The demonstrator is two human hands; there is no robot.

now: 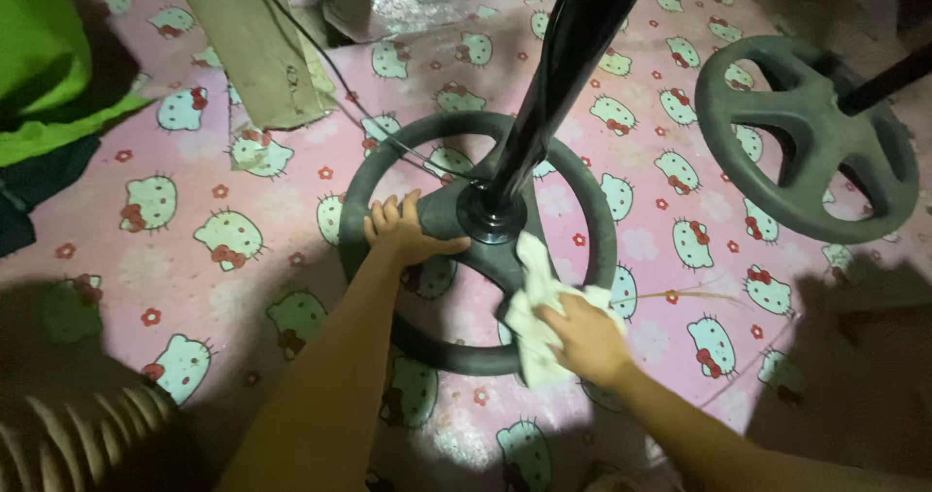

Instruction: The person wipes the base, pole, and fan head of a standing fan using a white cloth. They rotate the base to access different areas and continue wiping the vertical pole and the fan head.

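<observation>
Now | left hand (403,232) flat on round stand base (364,186), fingers spread | right hand (582,337) pinching white cloth (534,303), fingertips hidden | pole (568,60) top cut off

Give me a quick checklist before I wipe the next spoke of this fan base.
1. Left hand steadying the base: ok, it lies flat on a spoke beside the hub.
2. Cloth in grip: ok, the right hand presses it against the lower right spoke.
3. Pole seated in the hub: ok, it rises straight from the centre collar.
4. Cord out of the way: not ok, it runs across the base's upper left rim.
5. Second base apart: ok, it sits off to the right, not touching.
6. Dirt left on the spokes: cannot tell, the dark plastic and dim light hide it.
</observation>
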